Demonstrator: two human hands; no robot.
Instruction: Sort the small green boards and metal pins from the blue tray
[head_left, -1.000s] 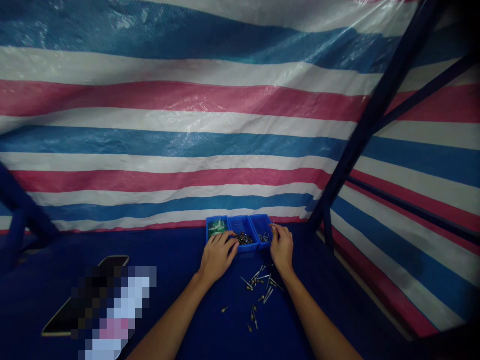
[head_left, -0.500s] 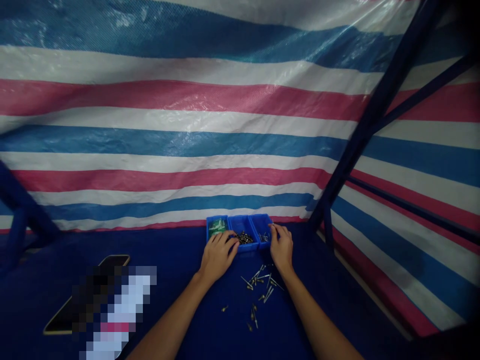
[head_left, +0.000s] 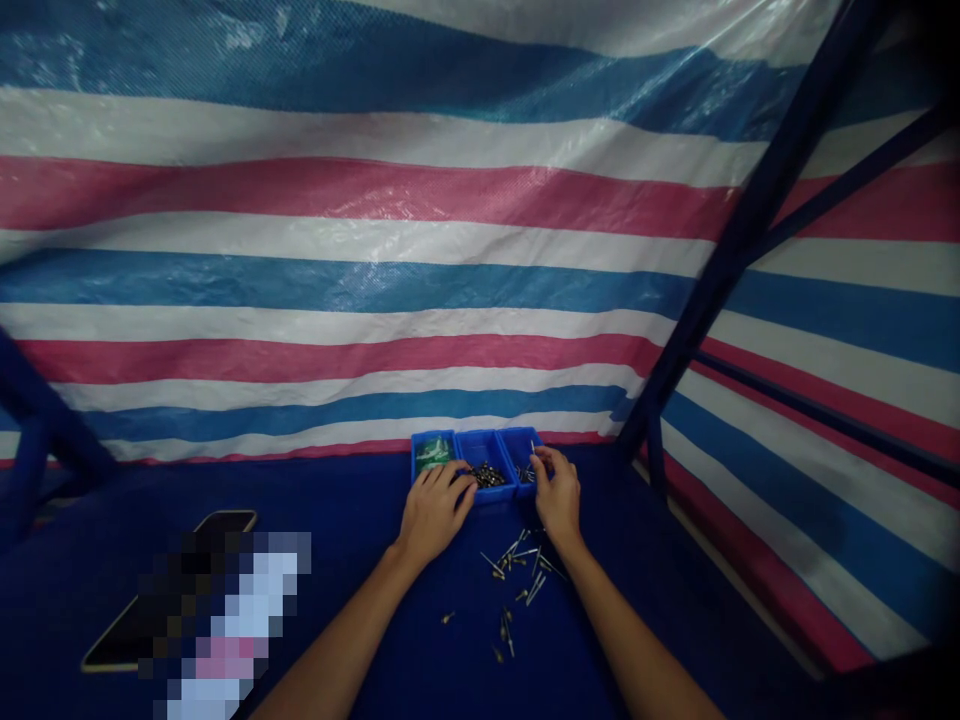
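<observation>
My right hand (head_left: pixel 559 498) pinches a thin silver pin (head_left: pixel 533 448), which stands upright over the right-hand blue bin (head_left: pixel 512 436). More silver pins lie at the bottom of that bin. My left hand (head_left: pixel 435 508) rests at the front of the left and middle bins, its fingers curled and the thumb close to the index finger. Whatever those fingertips hold, if anything, is too small to make out. Small dark and brass-coloured metal parts (head_left: pixel 491 476) lie in the middle blue bin (head_left: pixel 478 443) beside them. The left blue bin (head_left: pixel 413 455) contains a green-and-white packet (head_left: pixel 433 450).
Loose silver pins (head_left: pixel 535 588) and small brass-coloured pieces (head_left: pixel 448 618) are scattered on the dark blue tabletop (head_left: pixel 420 660) between my forearms. A phone (head_left: pixel 120 630) lies at the left beside a blurred-out patch. Striped sheeting (head_left: pixel 375 290) and a blue frame post (head_left: pixel 694 320) stand behind.
My right hand has shifted slightly left, bringing the pin further over the right bin and more upright. My left hand has hardly moved.
</observation>
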